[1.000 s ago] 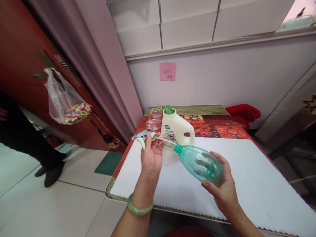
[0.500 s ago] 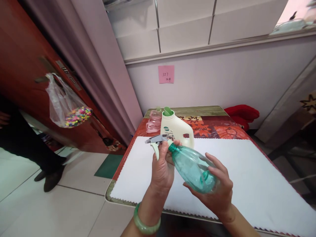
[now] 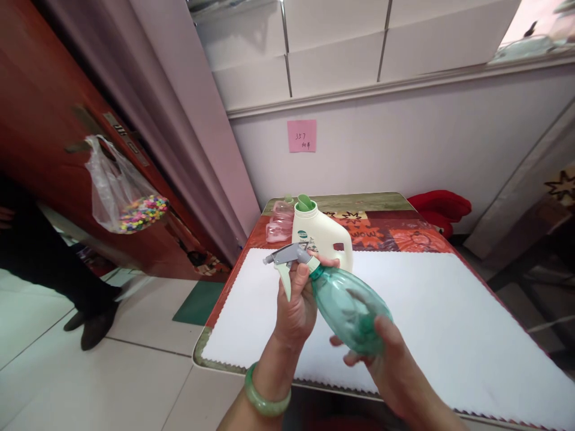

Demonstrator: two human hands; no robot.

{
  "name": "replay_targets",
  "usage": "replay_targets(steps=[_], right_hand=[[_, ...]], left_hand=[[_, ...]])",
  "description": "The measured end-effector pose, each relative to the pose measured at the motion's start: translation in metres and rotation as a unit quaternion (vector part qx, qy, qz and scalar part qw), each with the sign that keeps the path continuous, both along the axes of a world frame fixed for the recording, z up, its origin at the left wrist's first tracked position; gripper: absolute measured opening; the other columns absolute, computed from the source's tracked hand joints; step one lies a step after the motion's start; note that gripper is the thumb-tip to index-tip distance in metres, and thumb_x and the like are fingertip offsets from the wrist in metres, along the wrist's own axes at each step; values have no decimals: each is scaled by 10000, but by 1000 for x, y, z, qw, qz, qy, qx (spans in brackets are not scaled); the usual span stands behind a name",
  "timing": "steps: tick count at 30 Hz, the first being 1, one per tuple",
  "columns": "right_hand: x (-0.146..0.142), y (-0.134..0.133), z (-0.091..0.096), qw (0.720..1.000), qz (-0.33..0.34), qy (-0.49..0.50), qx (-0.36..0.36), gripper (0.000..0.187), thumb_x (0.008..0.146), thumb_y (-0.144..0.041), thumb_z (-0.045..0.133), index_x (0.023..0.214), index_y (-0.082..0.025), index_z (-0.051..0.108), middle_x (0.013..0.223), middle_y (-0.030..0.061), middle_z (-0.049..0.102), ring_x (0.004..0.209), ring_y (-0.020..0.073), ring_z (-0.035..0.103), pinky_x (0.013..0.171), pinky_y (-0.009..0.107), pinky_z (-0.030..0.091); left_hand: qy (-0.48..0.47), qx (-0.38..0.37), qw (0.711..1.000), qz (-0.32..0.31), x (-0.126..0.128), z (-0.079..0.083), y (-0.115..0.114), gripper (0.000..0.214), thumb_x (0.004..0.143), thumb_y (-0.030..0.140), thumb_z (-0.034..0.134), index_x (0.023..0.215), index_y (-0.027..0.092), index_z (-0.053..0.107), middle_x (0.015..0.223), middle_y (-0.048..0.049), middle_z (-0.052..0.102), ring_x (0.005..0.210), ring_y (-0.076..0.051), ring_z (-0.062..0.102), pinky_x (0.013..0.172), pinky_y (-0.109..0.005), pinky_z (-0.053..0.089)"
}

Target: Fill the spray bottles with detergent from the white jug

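Note:
A clear green spray bottle (image 3: 348,306) lies tilted above the table's near edge, neck pointing up and left. My right hand (image 3: 385,359) cups its round base from below, fingers wrapped round it. My left hand (image 3: 296,302), with a green bangle on the wrist, is closed on the grey and pale-green trigger spray head (image 3: 287,258), which sits on the bottle's neck. Just behind them stands a cream detergent jug (image 3: 320,235) with a green cap.
A white cloth (image 3: 449,311) covers the table over an orange patterned sheet. A pink plastic bottle (image 3: 279,222) lies behind the jug. A bag of coloured beads (image 3: 128,200) hangs on the red door at left. Another person's dark leg and shoe (image 3: 92,326) stand on the floor.
The spray head went from apart in my left hand onto the bottle's neck. My right hand has turned under the bottle's base, and the bottle has come closer to me.

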State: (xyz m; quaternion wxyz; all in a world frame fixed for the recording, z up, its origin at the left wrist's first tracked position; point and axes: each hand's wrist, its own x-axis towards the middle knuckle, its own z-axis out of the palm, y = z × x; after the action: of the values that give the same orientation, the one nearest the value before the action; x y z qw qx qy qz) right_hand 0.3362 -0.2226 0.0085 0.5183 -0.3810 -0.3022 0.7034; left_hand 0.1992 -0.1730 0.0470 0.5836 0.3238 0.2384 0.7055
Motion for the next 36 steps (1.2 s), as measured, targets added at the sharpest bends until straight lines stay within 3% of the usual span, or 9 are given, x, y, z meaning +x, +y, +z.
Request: replay_targets(steps=[3,7,12,15,17,20,22,26,36], right_hand=[[5,3,18,942,205,167,-208,951,718,-917,463,1168,-96,635,918,201,747,515,157,686,344,164,463],[3,6,21,890,299,228,-257,1070,686,-983,316,1139,-72,648,1006,250,734,523,163,698,342,176,489],[-10,1,-7,1000,16,23,6,994,741,-850,551,1518,-280,306,1490,207,479,1104,365,678,576,402,642],[-12,2,-26,934,-121,-222,254,1120,596,-562,884,1508,-298,289,1554,177,383,1312,406,522,902,541,588],[-11,4,-30,894,-152,-300,297,1008,558,-446,927,1411,-258,426,1460,163,487,1322,393,510,1028,535,513],[-12,3,-22,970,-58,-154,179,809,643,-591,824,1293,-217,521,1164,123,663,932,291,706,722,386,621],[-14,2,-13,997,69,21,18,770,728,-759,647,1210,-163,580,967,116,703,612,188,677,431,244,511],[-19,4,-8,931,206,219,-207,808,787,-842,490,1016,-87,665,837,160,726,454,103,615,332,125,353],[-41,16,-43,899,294,196,-257,907,751,-938,332,977,-115,639,723,102,705,413,122,621,342,166,431]], left_hand=[[-26,15,999,-32,-2,-1,-1,238,885,395,673,1029,205,682,934,-57,726,1033,-284,697,999,-477,491],[-24,17,999,-19,-1,0,-3,221,897,394,653,1000,202,690,888,-46,708,937,-259,709,958,-450,510],[18,-20,994,103,-4,3,0,224,846,402,717,886,181,719,830,-51,724,915,-238,713,945,-386,506],[23,-39,993,112,-7,1,2,257,833,427,729,884,175,722,866,-67,743,963,-248,710,950,-390,506],[23,-34,996,81,-9,-1,2,270,843,430,720,933,175,721,918,-74,748,996,-251,704,958,-392,503],[14,-12,999,33,-13,-5,2,280,859,429,706,998,186,719,935,-67,745,1024,-257,699,1018,-417,469],[13,-3,1000,17,-16,-5,3,282,854,432,711,990,184,723,922,-69,740,1055,-271,687,1047,-432,447],[18,-34,999,31,-19,-6,5,322,810,464,747,907,158,725,917,-100,738,1044,-294,684,980,-435,489],[95,-123,979,-129,-44,-66,-43,679,602,388,907,1193,180,644,816,-71,697,443,-104,510,415,-239,376]])
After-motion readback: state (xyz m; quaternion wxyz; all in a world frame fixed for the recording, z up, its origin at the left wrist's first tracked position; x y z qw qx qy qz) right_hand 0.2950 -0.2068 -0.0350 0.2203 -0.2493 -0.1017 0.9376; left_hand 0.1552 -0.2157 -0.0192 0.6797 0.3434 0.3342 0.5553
